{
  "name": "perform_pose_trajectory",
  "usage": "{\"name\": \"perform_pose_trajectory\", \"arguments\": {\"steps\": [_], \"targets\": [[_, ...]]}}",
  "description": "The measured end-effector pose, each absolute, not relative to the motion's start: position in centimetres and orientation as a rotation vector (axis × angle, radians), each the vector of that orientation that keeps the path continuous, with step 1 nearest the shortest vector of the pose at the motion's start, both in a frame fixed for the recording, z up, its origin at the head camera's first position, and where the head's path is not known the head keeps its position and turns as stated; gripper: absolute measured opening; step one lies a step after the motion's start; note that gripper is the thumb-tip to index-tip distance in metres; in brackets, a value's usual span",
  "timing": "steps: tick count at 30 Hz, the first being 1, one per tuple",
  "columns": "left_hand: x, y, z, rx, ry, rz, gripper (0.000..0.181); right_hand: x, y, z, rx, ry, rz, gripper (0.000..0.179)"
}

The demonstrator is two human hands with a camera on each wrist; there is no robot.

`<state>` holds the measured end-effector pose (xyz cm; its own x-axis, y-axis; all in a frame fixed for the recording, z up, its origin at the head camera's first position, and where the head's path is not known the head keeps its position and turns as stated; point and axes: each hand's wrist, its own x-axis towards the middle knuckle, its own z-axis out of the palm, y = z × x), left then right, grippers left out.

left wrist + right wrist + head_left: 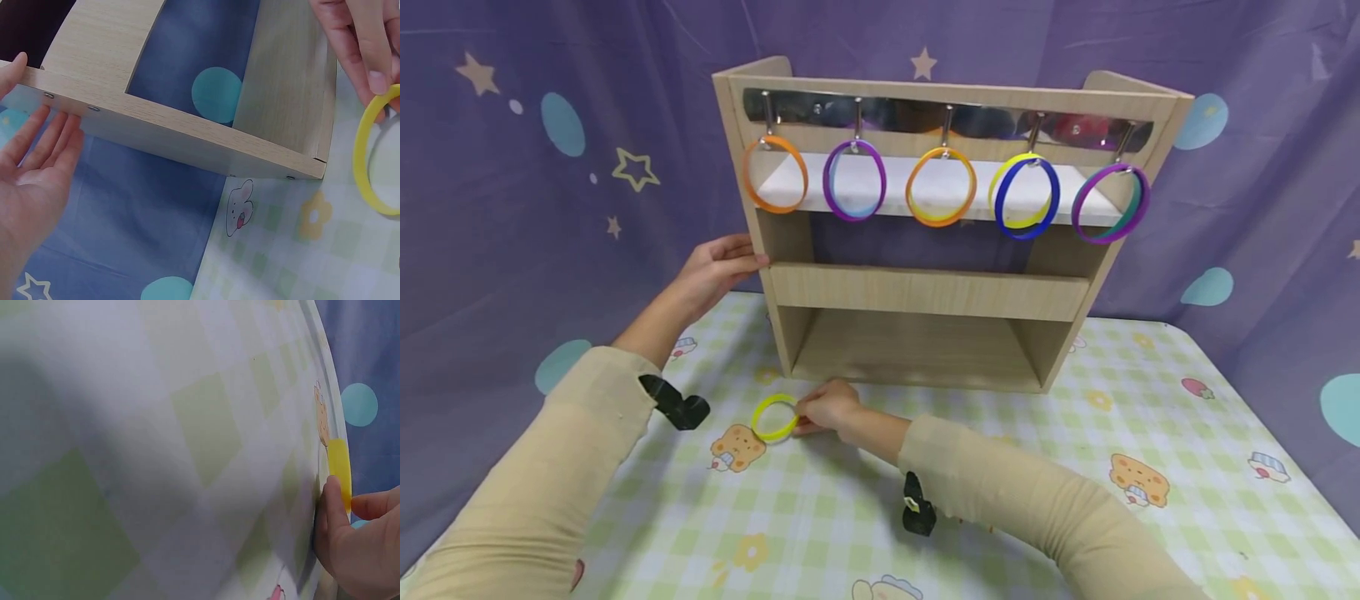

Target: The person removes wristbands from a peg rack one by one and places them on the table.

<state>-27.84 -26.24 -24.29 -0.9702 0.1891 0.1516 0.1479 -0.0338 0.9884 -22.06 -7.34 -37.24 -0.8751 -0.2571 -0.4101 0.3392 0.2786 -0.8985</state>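
Note:
My left hand (718,271) holds the left side panel of a small wooden shelf (925,292). In the left wrist view its thumb lies over the panel's front edge and its fingers lie along the outer face. Low in front of the shelf's left corner, my right hand (831,407) pinches a thin yellow ring (762,408) by its right side, between thumb and fingers. The ring (339,465) shows edge-on in the right wrist view. Along the shelf's top, rings hang from a metal hook rail, among them an orange ring (747,183) and a purple ring (827,187).
Farther right on the rail hang an orange-and-yellow pair (912,204), a blue ring (1055,204) with a yellow one, and a purple-and-green pair (1077,212). A checked cloth (1000,517) covers the table. Behind the shelf hangs a purple curtain (647,100).

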Motion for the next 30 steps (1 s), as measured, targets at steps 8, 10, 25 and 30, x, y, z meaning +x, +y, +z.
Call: {"name": "perform_pose_trajectory", "arguments": {"steps": [8, 10, 25, 30], "targets": [[-27.7, -26.4, -24.4, 0.378, 2.156, 2.212, 0.069, -21.9, -7.1, -36.7, 0.078, 1.931, -1.713, 0.02], [-27.8, -26.5, -24.4, 0.38, 2.168, 2.205, 0.071, -21.9, -6.9, -36.4, 0.063, 1.921, -1.696, 0.021], [-27.8, -26.3, -24.4, 0.36, 2.206, 2.163, 0.072, -21.9, -6.2, -35.9, -0.003, 1.932, -1.647, 0.029], [-27.8, -26.2, -24.4, 0.372, 2.197, 2.17, 0.071, -22.0, -6.0, -35.8, -0.038, 1.944, -1.621, 0.031]]}}
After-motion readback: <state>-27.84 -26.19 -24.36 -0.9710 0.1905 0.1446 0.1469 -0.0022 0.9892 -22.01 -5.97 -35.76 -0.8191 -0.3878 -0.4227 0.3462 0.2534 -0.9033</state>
